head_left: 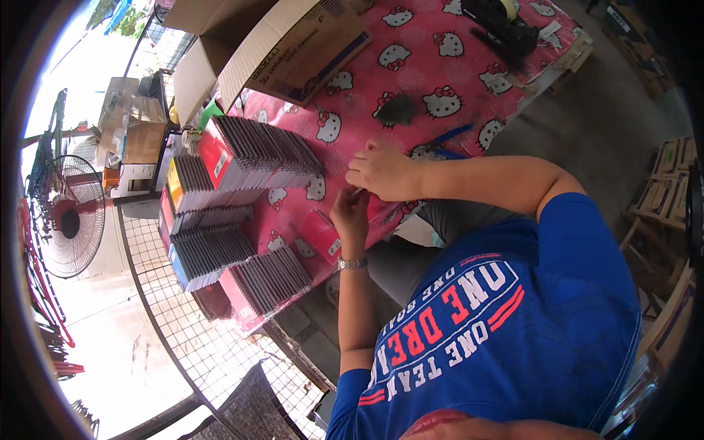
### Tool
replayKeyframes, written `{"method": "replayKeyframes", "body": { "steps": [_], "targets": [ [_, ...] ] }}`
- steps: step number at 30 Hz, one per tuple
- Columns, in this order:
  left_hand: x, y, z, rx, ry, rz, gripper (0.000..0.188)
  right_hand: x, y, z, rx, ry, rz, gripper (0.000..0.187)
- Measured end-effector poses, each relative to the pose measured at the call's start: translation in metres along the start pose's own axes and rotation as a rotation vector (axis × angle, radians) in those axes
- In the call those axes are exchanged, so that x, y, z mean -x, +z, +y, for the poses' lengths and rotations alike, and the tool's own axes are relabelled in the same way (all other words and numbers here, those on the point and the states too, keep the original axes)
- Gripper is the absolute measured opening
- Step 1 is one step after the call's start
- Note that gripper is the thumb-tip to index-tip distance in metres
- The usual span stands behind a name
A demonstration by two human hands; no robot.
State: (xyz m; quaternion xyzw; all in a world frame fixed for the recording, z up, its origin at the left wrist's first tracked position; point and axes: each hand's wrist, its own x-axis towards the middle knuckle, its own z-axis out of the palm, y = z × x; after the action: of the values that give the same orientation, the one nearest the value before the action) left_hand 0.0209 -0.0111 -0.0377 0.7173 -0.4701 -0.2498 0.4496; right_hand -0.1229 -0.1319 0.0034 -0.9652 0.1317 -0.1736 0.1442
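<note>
My left hand (350, 213), with a metal-band watch at its wrist, and my right hand (383, 173) meet over the pink table cover (345, 150). Both have their fingers pinched together at one spot. Whatever lies between the fingertips is too small and too covered to make out. A pink-red notebook (320, 233) lies flat beside my left hand, partly hidden by it. To the left stand stacks of wire-bound notebooks: red ones (220, 154), yellow ones (180, 183), blue ones (183, 265) and pink ones (242, 290).
An open cardboard box (315, 55) sits at the table's far left. Beyond my hands lie a dark green piece (396, 110) and blue stick-like items (451, 138). A black tape dispenser (502, 33) is at the far right. A fan (70, 220) and wire mesh (165, 293) stand left.
</note>
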Motion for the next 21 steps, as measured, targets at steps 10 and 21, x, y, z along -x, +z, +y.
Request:
{"method": "replayKeyframes", "body": {
  "steps": [10, 21],
  "targets": [
    [-0.005, -0.003, 0.015, -0.076, 0.168, -0.153, 0.022, 0.004, -0.003, 0.176, 0.025, 0.117, -0.485, 0.053],
    [-0.01, -0.018, 0.013, -0.122, 0.305, -0.221, 0.026, 0.013, -0.03, 0.13, -0.337, 0.276, -0.356, 0.045]
  ]
}}
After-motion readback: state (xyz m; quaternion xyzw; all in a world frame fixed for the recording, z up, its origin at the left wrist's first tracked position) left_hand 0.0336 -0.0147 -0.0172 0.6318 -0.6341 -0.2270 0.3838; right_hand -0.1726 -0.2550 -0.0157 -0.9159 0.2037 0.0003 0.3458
